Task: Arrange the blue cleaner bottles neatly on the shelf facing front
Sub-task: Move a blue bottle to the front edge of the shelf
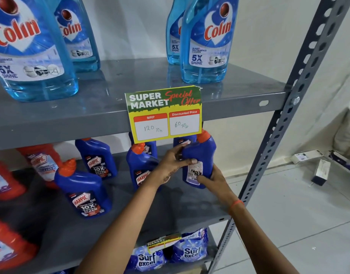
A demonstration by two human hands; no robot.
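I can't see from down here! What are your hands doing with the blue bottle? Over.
Both hands, left and right, gripping blue bottle. Back label facing out, not front yet. Price card hangs just above; neighbouring bottle close on its left.

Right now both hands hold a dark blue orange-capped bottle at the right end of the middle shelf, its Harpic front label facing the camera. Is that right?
Not quite. The head view shows the left hand and right hand holding the dark blue bottle at the right end of the middle shelf, but its white back label with fine print faces the camera, not the Harpic front.
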